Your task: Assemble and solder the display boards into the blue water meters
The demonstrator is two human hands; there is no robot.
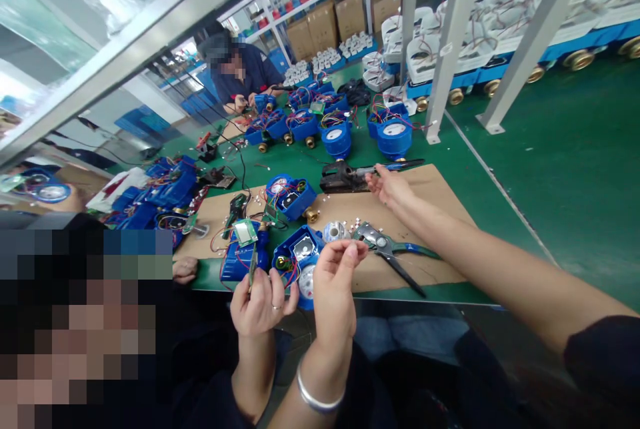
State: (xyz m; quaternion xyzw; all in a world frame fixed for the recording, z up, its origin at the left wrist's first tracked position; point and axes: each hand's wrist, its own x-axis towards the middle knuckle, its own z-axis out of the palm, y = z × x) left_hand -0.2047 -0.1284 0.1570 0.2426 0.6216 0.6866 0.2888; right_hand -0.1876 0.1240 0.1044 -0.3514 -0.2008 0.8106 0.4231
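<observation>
Fingertips of the right hand pinched the handle of one black crimping tool on the counter; the left hand was out of view. Nearer, a co-worker's two hands hovered over one open blue meter, one pair of pliers beside them.

Bright, even indoor light, soft shadows, strong wide-angle bending at edges
</observation>
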